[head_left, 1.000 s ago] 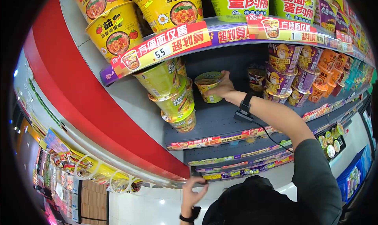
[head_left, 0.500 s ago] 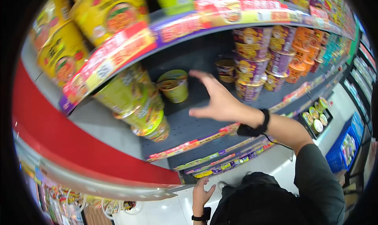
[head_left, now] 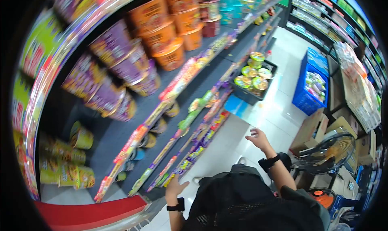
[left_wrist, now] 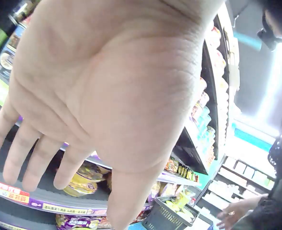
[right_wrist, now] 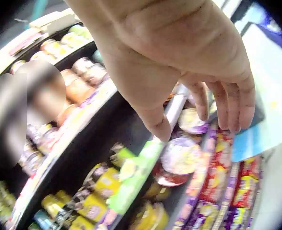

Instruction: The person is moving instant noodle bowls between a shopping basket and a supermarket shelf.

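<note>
Right hand: I held it empty on my side of the dark basket, apart from it, with the fingers loosely bent and the thumb set away from them.
Left hand: mine was wide and empty, fingers straight, farther left of the basket and closer to me, near the coloured packets on the lowest shelf.
Dark basket: it stood beside the shelving, with a blue panel just on my side of it.
Noodle cups: several were bunched inside the basket, lids showing.
Stacked cups: the orange cups stood left of the basket on the shelving, the purple cups farther left.
Green cup: it was on the shelving well left of the basket.
Blue crate: it stood right of the basket, filled with packages.
Electric fan: to the right of the basket and nearer me.
</note>
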The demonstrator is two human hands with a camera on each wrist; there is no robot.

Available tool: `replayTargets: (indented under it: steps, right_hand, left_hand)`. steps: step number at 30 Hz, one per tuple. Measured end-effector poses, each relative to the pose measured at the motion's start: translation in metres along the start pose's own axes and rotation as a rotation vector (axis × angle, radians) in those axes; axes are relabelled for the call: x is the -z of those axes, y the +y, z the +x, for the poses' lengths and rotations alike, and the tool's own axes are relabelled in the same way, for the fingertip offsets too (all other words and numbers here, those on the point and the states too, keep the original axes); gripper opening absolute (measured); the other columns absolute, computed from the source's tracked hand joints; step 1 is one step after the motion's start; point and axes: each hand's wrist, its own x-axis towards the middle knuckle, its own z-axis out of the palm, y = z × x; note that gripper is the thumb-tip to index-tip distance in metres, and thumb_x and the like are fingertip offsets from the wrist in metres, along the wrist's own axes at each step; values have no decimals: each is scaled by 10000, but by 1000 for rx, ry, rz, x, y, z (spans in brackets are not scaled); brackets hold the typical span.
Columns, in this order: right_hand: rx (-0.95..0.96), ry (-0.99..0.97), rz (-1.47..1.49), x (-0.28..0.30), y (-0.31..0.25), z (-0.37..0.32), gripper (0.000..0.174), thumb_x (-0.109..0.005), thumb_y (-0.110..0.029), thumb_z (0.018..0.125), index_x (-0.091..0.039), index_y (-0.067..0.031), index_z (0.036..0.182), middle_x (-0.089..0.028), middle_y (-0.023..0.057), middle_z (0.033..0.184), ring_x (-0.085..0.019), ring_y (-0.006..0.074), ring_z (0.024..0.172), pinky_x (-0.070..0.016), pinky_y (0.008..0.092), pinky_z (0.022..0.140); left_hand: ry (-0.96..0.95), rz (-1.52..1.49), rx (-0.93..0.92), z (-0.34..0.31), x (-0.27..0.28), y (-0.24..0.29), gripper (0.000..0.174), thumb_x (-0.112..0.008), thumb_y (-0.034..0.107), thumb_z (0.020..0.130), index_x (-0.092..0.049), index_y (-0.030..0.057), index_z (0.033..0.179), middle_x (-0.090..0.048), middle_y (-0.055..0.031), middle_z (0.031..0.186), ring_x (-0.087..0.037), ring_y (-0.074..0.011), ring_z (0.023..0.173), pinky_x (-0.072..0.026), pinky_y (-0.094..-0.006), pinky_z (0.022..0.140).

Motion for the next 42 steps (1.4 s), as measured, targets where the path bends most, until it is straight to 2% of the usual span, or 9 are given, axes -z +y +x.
replayTargets:
  steps: [5, 8, 10, 12, 16, 22, 30, 34, 42]
  right_hand:
    - [-508, 104, 242, 108, 198, 8, 511, -850, -312, 796, -651, -9, 1155, -705, 99, 906, -694, 165, 761, -546, 292, 610]
    - [-364, 269, -358, 139, 297, -7, 399, -835, -268, 771, -708, 12, 1025, -735, 115, 872, -713, 214, 790, -578, 350, 707]
    - [-476, 164, -265, 148, 332, -27, 504, -862, -370, 734, -717, 4, 1040, -739, 227, 986, -721, 329, 958, -563, 408, 866]
    - [-542, 146, 105, 142, 392, -39, 270, -826, -223, 825, -686, -20, 935, -695, 72, 787, -649, 168, 629, -504, 318, 534]
    - [-693, 112, 291, 152, 417, -77, 197, -767, -226, 888, -657, -62, 895, -648, 31, 720, -601, 147, 557, -476, 308, 471]
    - [-728, 208, 233, 147, 443, -139, 302, -762, -294, 890, -746, -23, 1023, -737, 79, 847, -683, 210, 769, -532, 343, 713]
    - [-712, 372, 162, 260, 390, -11, 298, -759, -282, 891, -745, -14, 1022, -739, 83, 853, -684, 205, 784, -536, 346, 720]
    - [-723, 412, 76, 324, 363, 27, 296, -757, -275, 892, -745, -9, 1021, -740, 84, 857, -685, 202, 792, -538, 348, 725]
    - [-687, 472, 10, 360, 352, 88, 291, -753, -261, 894, -744, 1, 1020, -743, 88, 864, -686, 196, 808, -542, 351, 733]
  left_hand:
    - [103, -157, -195, 56, -33, 126, 804, -817, 492, 780, -570, 18, 1380, -662, -259, 1281, -624, -393, 1226, -488, -452, 1038]
    - [49, -26, -285, 65, -30, 233, 765, -814, 462, 793, -573, 16, 1366, -669, -251, 1272, -627, -388, 1226, -494, -444, 1025]
    - [-46, 11, -290, 74, -38, 271, 748, -809, 452, 797, -578, 15, 1358, -666, -233, 1288, -625, -380, 1231, -498, -438, 1026]
    - [-74, -40, -306, 87, -55, 300, 740, -803, 456, 802, -584, 12, 1351, -651, -220, 1324, -617, -381, 1242, -498, -436, 1034]
    - [-232, 178, -337, 135, -91, 337, 809, -808, 505, 792, -566, 37, 1407, -635, -240, 1352, -617, -377, 1249, -488, -445, 1045]
    - [-254, 311, -380, 235, -140, 426, 662, -764, 426, 799, -607, 55, 1325, -682, -204, 1260, -655, -379, 1164, -526, -478, 984]
    - [5, -29, -676, 473, -209, 583, 552, -729, 178, 784, -573, 99, 1308, -686, -163, 1114, -642, -392, 1109, -527, -506, 910]
    - [228, -28, -709, 558, -233, 666, 743, -768, 116, 721, -493, 78, 1410, -533, -175, 1421, -527, -416, 1260, -458, -504, 1047]
    - [57, 376, -535, 631, -260, 752, 1347, -994, 220, 494, -247, 201, 1615, -210, -94, 1688, -367, -356, 1461, -345, -567, 1159]
